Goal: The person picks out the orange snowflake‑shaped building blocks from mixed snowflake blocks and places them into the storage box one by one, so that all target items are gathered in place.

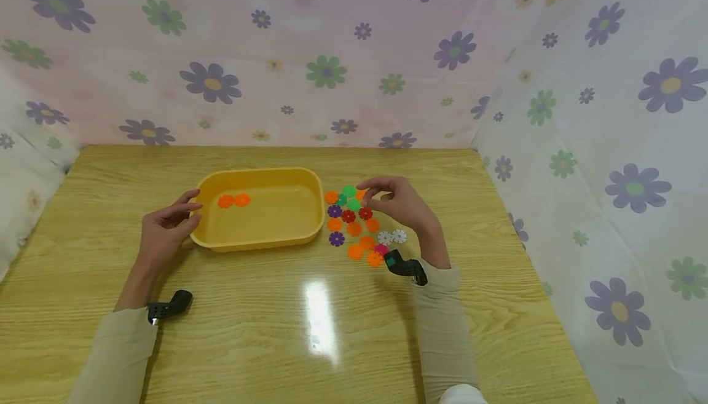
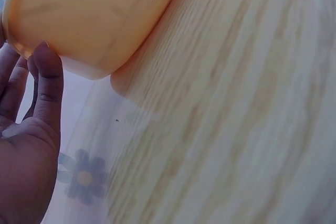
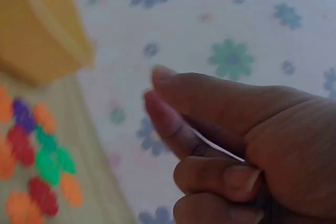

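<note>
A yellow plastic tray (image 1: 265, 245) stands on the table with two orange flower-shaped discs (image 1: 225, 202) inside, near its left end. My left hand (image 1: 164, 230) is at that left end, fingertips touching the outside. In the left wrist view, the thumb (image 2: 48, 69) lies against the tray wall (image 2: 89, 19). To the tray's right is a loose group of flower-shaped discs, among them green (image 1: 349, 191), red (image 1: 348, 216) and purple (image 1: 336, 239) ones. Over the group's far right edge hovers my right hand (image 1: 402, 202), thumb and forefinger apart. No disc shows between these fingertips in the right wrist view.
Two white discs (image 1: 391, 237) and a pink disc (image 1: 381, 249) lie closest to the right wrist. The wooden table (image 1: 249, 318) meets flower-patterned cloth (image 1: 332, 102) at the back and on the right side. Wrist cameras (image 1: 170, 307) sit on both forearms.
</note>
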A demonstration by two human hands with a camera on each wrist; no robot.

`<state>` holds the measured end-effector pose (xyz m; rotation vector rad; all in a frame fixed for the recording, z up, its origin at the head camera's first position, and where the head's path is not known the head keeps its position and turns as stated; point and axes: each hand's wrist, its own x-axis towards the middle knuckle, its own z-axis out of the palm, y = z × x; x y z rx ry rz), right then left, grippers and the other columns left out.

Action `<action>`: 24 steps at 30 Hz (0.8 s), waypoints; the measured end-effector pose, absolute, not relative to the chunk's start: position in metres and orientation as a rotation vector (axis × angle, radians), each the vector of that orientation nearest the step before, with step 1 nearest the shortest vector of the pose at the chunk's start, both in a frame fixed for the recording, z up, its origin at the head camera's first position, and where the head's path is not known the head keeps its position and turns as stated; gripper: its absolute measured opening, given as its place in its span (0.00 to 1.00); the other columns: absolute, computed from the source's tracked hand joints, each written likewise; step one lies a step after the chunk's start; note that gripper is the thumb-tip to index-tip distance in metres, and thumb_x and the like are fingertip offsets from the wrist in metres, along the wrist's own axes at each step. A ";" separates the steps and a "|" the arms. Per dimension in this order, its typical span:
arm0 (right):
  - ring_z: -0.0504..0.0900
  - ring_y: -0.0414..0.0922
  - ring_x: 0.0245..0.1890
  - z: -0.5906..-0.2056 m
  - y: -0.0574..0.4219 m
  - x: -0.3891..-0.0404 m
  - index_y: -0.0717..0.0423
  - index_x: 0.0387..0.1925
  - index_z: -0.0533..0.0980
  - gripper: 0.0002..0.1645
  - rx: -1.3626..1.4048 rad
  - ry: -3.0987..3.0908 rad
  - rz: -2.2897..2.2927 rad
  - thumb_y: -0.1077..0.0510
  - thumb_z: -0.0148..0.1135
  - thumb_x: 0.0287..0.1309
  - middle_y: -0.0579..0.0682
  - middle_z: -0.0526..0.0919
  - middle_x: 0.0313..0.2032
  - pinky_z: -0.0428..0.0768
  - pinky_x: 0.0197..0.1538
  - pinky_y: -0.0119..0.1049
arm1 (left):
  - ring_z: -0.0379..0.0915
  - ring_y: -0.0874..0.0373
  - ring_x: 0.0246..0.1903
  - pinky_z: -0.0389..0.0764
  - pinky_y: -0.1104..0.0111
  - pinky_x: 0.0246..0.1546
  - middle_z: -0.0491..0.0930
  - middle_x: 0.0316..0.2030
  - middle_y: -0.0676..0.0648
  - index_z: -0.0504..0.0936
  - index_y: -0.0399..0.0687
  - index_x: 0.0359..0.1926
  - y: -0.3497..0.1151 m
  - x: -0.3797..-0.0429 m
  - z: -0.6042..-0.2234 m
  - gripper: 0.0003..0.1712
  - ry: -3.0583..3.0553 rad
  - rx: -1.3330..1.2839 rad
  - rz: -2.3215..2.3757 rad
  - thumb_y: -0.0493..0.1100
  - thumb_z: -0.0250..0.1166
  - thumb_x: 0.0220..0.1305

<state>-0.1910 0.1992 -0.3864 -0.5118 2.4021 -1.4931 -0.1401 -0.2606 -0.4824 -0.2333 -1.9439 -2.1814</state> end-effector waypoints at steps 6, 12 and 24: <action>0.82 0.54 0.42 -0.418 0.212 -0.191 0.68 0.56 0.80 0.19 -0.444 2.493 -1.246 0.64 0.65 0.66 0.62 0.84 0.46 0.80 0.40 0.36 | 0.74 0.67 0.63 0.78 0.81 0.53 0.83 0.57 0.54 0.81 0.17 0.48 -0.259 -0.140 -0.483 0.12 -1.947 -0.230 -2.162 0.23 0.63 0.65; 0.82 0.52 0.40 -0.434 0.218 -0.192 0.63 0.54 0.82 0.20 -0.302 2.537 -1.146 0.63 0.70 0.61 0.62 0.83 0.51 0.81 0.40 0.36 | 0.74 0.67 0.63 0.77 0.82 0.54 0.83 0.57 0.53 0.82 0.19 0.48 -0.260 -0.140 -0.482 0.11 -1.945 -0.233 -2.164 0.22 0.63 0.65; 0.80 0.52 0.46 -0.456 0.225 -0.198 0.63 0.49 0.84 0.18 -0.290 2.473 -1.205 0.60 0.74 0.58 0.60 0.84 0.48 0.81 0.46 0.37 | 0.73 0.67 0.64 0.77 0.82 0.55 0.83 0.58 0.55 0.82 0.19 0.48 -0.260 -0.140 -0.482 0.12 -1.950 -0.214 -2.167 0.23 0.63 0.65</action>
